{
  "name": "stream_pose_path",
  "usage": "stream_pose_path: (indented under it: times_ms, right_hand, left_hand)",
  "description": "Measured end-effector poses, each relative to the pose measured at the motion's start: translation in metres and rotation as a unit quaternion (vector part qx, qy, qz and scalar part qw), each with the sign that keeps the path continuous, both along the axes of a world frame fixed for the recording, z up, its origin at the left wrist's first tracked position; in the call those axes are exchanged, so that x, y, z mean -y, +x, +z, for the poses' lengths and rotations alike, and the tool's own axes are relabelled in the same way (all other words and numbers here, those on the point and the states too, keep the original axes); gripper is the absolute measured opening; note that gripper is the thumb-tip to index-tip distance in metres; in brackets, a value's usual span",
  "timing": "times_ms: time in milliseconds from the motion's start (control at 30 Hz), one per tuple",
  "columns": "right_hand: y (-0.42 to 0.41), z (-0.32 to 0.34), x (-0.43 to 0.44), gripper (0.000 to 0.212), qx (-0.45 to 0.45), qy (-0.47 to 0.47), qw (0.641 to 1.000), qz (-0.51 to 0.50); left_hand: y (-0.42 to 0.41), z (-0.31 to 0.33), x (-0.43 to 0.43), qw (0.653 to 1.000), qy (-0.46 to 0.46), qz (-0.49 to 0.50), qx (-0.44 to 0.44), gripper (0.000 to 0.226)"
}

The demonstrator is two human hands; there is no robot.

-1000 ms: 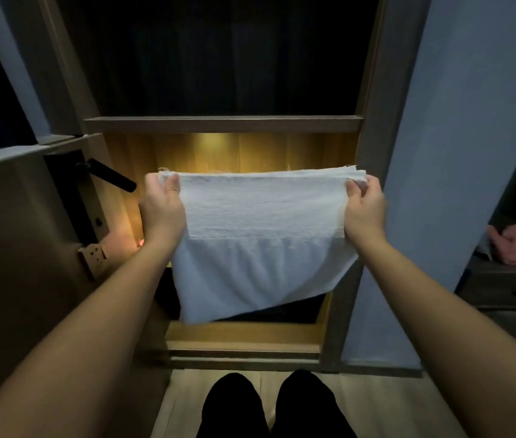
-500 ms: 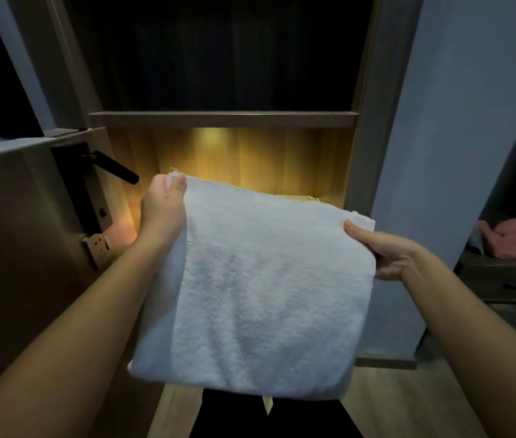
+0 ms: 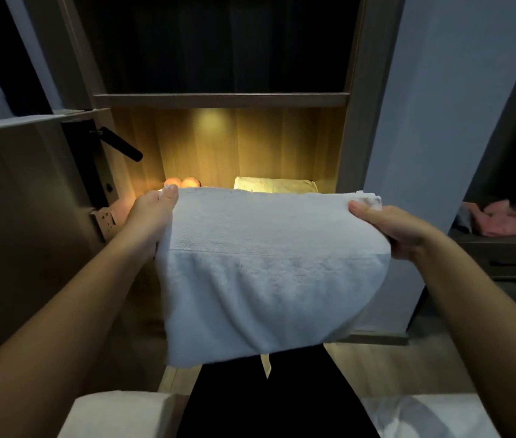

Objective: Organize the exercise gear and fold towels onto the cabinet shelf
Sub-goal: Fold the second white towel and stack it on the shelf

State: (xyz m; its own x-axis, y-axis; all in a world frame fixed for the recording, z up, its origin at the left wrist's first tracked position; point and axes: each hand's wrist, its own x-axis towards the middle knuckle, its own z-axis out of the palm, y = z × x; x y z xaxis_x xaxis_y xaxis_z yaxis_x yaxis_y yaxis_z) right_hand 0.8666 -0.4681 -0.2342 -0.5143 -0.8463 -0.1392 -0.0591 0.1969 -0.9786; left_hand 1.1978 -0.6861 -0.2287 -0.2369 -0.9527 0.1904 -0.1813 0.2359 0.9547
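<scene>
White terry cloth fills the middle of the view as a person holds a folded white towel (image 3: pixel 266 273) in both hands in front of an open cabinet (image 3: pixel 356 121). The left hand (image 3: pixel 152 216) grips the towel's far left corner, thumb pressed flat on top and the fingers hidden beneath the cloth. The right hand (image 3: pixel 389 229) holds the far right corner in the same way, thumb on top and fingers curled under. The towel is clear of any surface, its far edge level between the hands and its near part sagging towards the person's dark trousers (image 3: pixel 282 403). Behind it is a lit wooden compartment (image 3: pixel 250 147) under a shelf board (image 3: pixel 221 100); the floor of that compartment is almost wholly hidden by the held towel. A second folded towel (image 3: pixel 277 184) lies towards the compartment's right back corner, and two round orange objects (image 3: pixel 183 182) sit side by side towards its left side, just beyond the left thumb. The cabinet door (image 3: pixel 29 200) stands open at left, with a black lever handle (image 3: pixel 120 148). At far right a pink cloth (image 3: pixel 503 218) lies crumpled on a dark side table (image 3: pixel 500 251). Pale fabric (image 3: pixel 117 412) shows at the lower left edge of the view, too close to identify.
</scene>
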Motion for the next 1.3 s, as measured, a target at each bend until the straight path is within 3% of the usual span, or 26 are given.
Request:
stream_pose_path:
  times_ms: [100,200,333,500,700,800,867,967,1133,1300]
  right_hand:
    - [0.000,0.007,-0.005,0.073,0.017,0.022,1.000,0.016]
    - [0.001,-0.006,-0.003,0.063,0.051,0.066,0.996,0.037]
    - [0.005,-0.077,0.011,0.056,0.104,0.196,0.975,0.015]
    - [0.011,-0.162,0.025,0.047,0.135,0.245,0.959,-0.050]
    - [-0.004,-0.198,0.043,0.057,0.154,0.238,0.955,-0.085]
    - [-0.008,-0.218,0.044,0.054,0.207,0.277,0.933,-0.095]
    - [-0.008,-0.228,0.043,0.053,0.233,0.305,0.919,-0.089]
    - [-0.008,-0.236,0.044,0.051,0.245,0.327,0.910,-0.071]
    - [0.000,-0.239,0.056,0.052,0.178,0.337,0.921,-0.078]
    - [0.020,-0.254,0.058,0.061,-0.076,0.314,0.944,-0.070]
  left_hand:
    - [0.004,0.012,-0.004,0.997,0.077,0.000,0.011,0.045]
    - [0.006,0.006,-0.007,0.990,0.118,-0.018,0.075,0.046]
    - [-0.004,-0.062,-0.011,0.963,0.199,-0.047,0.175,0.053]
    - [-0.021,-0.157,-0.003,0.947,0.231,0.001,0.222,0.055]
    - [-0.035,-0.196,0.021,0.952,0.209,-0.007,0.223,0.042]
    - [-0.036,-0.221,0.032,0.916,0.323,-0.005,0.239,0.054]
    - [-0.032,-0.235,0.034,0.877,0.421,-0.058,0.225,0.059]
    - [-0.033,-0.250,0.037,0.859,0.432,-0.078,0.263,0.063]
    - [-0.050,-0.254,0.038,0.870,0.299,-0.028,0.391,0.050]
    - [-0.047,-0.259,0.015,0.873,0.219,-0.005,0.436,0.059]
